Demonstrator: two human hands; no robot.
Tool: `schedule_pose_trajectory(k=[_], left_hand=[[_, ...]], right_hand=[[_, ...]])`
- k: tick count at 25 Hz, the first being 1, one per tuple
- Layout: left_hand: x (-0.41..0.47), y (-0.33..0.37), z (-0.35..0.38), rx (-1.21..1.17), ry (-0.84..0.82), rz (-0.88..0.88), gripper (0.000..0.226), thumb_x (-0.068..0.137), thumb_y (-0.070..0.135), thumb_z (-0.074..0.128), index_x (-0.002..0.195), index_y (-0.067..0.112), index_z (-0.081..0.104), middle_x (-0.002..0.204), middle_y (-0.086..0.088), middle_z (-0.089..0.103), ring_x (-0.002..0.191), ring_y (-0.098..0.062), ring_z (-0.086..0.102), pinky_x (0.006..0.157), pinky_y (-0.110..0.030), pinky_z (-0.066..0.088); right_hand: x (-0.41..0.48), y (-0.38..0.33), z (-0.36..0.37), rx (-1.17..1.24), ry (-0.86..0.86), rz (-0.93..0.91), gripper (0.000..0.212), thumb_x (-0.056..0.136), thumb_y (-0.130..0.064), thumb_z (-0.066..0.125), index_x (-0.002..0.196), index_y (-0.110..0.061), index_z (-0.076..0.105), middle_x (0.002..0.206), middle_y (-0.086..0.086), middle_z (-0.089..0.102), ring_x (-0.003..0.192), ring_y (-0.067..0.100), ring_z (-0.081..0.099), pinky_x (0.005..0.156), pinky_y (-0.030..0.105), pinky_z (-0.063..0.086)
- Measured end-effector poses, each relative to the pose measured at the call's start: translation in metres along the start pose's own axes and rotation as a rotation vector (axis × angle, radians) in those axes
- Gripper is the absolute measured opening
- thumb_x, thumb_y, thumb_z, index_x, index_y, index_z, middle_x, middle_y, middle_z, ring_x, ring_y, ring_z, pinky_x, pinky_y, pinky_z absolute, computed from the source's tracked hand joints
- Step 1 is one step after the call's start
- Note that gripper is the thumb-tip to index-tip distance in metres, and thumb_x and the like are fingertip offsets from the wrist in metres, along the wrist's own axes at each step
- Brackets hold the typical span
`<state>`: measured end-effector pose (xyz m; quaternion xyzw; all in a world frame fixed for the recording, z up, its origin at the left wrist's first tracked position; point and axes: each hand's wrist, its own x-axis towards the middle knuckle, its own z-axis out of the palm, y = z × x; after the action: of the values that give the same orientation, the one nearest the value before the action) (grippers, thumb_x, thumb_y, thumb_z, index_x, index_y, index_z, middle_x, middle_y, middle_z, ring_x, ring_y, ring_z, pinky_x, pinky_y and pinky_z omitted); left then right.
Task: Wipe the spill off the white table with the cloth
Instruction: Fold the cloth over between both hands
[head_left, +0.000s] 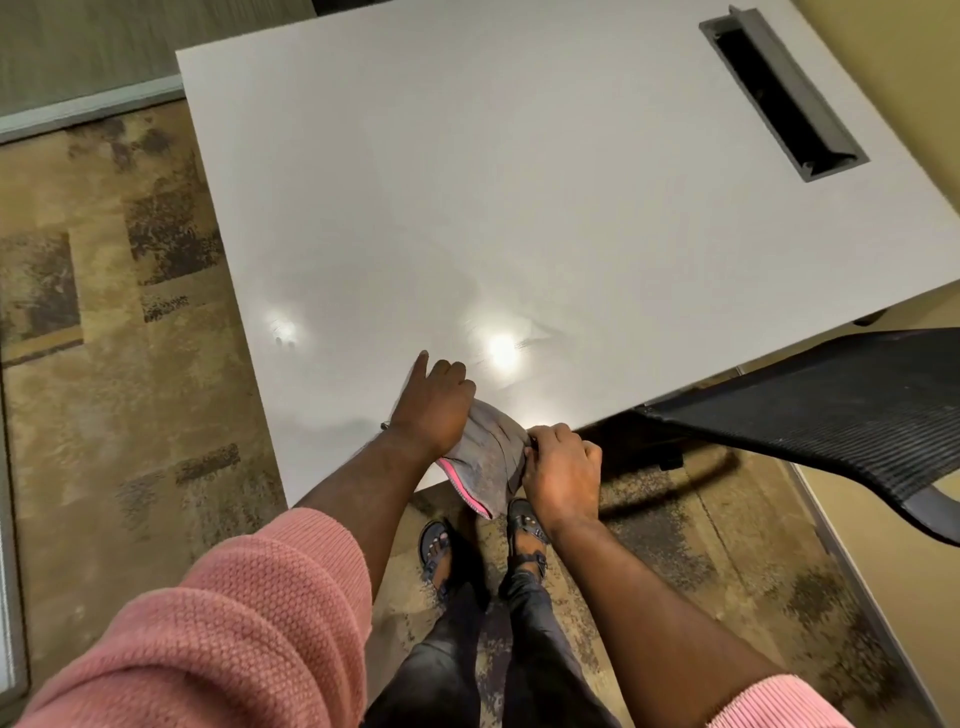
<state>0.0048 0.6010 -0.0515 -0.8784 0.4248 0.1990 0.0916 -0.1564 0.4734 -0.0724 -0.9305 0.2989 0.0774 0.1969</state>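
I hold the grey cloth (488, 457) with both hands at the near edge of the white desk (519, 208). My left hand (434, 405) presses on its far end, forefinger stretched out over the desk. My right hand (558, 467) pinches its near side, just off that edge. A faint wet smear (524, 338) glints just beyond the cloth.

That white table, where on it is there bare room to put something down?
Most of the white table is bare: the wide stretch from its left edge across to the dark cable slot. The near edge is crowded, where the left hand and right hand hold the grey cloth, with the black chair alongside.
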Motion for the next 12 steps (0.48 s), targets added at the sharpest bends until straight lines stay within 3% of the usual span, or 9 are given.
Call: schedule_pose_trajectory(k=[8, 12], left_hand=[[-0.017, -0.015, -0.003, -0.076, 0.114, 0.021, 0.028, 0.092, 0.008, 0.047, 0.114, 0.015, 0.063, 0.111, -0.004, 0.066, 0.116, -0.028, 0.058, 0.128, -0.052, 0.010], [-0.032, -0.020, -0.026, -0.143, 0.181, -0.019, 0.022, 0.100, 0.020, 0.050, 0.114, 0.020, 0.067, 0.110, 0.000, 0.070, 0.117, -0.025, 0.058, 0.128, -0.049, 0.009]], right_hand=[[-0.002, -0.009, -0.019, 0.023, 0.083, 0.002, 0.018, 0.098, -0.021, 0.061, 0.112, -0.024, 0.072, 0.109, -0.006, 0.068, 0.103, 0.014, 0.060, 0.101, 0.037, 0.036], [-0.002, -0.018, -0.053, 0.046, 0.146, -0.028, 0.018, 0.095, -0.018, 0.066, 0.110, -0.023, 0.074, 0.110, -0.004, 0.070, 0.104, 0.018, 0.062, 0.102, 0.040, 0.038]])
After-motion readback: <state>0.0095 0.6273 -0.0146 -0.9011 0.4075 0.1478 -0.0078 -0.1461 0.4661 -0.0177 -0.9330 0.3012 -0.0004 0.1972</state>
